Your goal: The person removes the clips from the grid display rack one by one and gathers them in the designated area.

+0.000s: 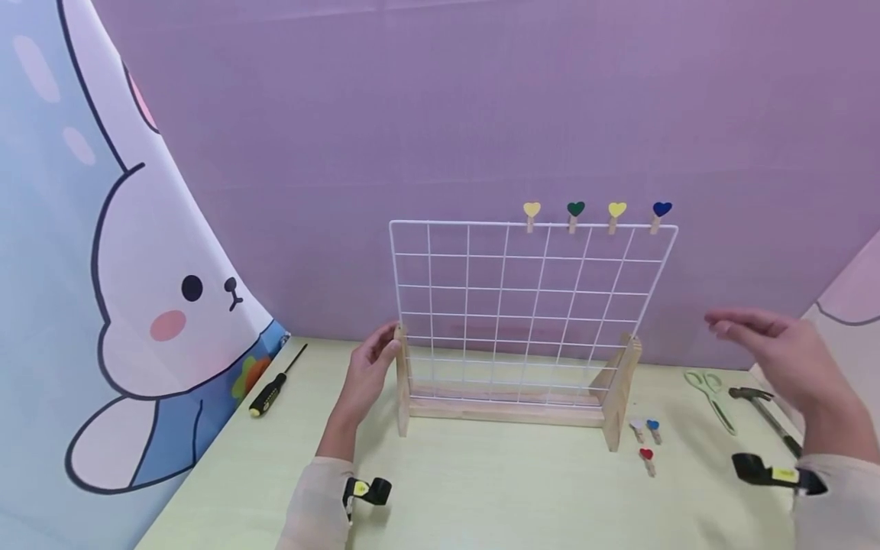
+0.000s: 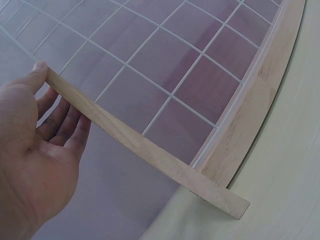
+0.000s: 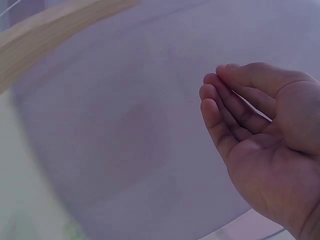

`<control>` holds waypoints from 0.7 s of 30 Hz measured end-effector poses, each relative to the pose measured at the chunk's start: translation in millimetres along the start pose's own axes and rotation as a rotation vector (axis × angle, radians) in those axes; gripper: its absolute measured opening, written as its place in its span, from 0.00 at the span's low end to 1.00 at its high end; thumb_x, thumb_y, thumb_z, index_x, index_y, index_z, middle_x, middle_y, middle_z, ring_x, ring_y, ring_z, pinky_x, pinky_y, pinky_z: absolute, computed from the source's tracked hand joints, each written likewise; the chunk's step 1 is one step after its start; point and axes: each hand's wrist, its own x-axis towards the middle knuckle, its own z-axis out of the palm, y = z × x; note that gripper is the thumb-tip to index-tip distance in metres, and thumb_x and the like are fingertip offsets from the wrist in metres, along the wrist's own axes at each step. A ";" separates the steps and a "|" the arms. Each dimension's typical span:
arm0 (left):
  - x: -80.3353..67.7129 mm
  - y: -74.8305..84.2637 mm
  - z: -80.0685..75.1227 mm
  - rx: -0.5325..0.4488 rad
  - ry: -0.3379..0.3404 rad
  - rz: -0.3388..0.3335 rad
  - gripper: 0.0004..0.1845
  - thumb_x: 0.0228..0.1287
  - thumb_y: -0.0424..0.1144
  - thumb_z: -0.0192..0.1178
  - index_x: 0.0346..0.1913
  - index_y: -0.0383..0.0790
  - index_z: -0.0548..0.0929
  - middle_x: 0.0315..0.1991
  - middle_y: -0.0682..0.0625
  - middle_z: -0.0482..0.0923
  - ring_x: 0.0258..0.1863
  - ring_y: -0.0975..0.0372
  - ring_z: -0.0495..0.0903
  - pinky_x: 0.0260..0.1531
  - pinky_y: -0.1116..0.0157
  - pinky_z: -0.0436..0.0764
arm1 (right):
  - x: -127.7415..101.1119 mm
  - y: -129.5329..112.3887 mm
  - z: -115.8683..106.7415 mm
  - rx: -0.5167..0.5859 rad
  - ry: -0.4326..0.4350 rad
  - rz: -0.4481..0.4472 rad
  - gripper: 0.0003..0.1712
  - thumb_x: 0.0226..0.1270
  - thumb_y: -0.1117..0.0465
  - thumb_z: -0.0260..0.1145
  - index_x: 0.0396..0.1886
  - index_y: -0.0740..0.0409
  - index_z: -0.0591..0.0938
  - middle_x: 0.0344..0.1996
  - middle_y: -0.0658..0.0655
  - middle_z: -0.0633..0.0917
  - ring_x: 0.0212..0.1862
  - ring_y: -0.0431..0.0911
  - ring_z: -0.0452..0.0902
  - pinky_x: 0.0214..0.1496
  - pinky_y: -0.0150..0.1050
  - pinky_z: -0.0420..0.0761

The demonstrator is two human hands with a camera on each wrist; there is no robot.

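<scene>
My left hand point(image 1: 371, 367) holds the left upright of a wooden stand point(image 1: 505, 413) near its top. In the left wrist view the thumb lies at the tip of that upright point(image 2: 135, 140), with the fingers behind it. The stand carries a white wire grid point(image 1: 484, 302). Along the grid's top wire sit heart clothespins: cream point(image 1: 532, 209), green point(image 1: 575, 208), yellow point(image 1: 616, 209) and dark blue point(image 1: 661, 208). Nothing is in my right hand point(image 1: 791, 351), raised right of the stand with fingers loosely bent and thumb close to them.
On the table point(image 1: 509, 489), white point(image 1: 637, 428), blue point(image 1: 653, 428) and red point(image 1: 647, 455) heart clothespins lie by the stand's right foot. Green scissors point(image 1: 708, 388) and a hammer point(image 1: 766, 412) lie farther right, a screwdriver point(image 1: 270, 393) at the left. A purple cloth point(image 1: 412, 114) hangs behind.
</scene>
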 end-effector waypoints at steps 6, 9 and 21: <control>1.2 -0.2 0.0 -0.007 0.003 0.008 0.24 0.79 0.43 0.57 0.72 0.43 0.74 0.63 0.40 0.78 0.55 0.65 0.78 0.58 0.77 0.79 | 5.1 -45.3 -23.9 0.158 0.191 -0.215 0.17 0.77 0.59 0.64 0.61 0.56 0.85 0.41 0.23 0.87 0.46 0.19 0.79 0.60 0.12 0.69; 1.9 -0.9 0.2 -0.008 0.002 0.009 0.24 0.79 0.43 0.57 0.72 0.43 0.74 0.63 0.40 0.78 0.56 0.66 0.78 0.59 0.77 0.79 | 9.8 -64.9 -29.4 0.304 0.203 -0.362 0.14 0.74 0.70 0.64 0.56 0.63 0.86 0.40 0.33 0.91 0.42 0.27 0.85 0.51 0.14 0.75; 0.7 -1.0 0.3 -0.003 0.003 0.006 0.24 0.79 0.43 0.57 0.72 0.43 0.74 0.64 0.41 0.78 0.57 0.67 0.79 0.60 0.77 0.79 | 18.3 -131.2 -38.9 0.259 0.214 -0.428 0.16 0.72 0.68 0.66 0.57 0.66 0.85 0.41 0.37 0.92 0.42 0.31 0.85 0.50 0.15 0.77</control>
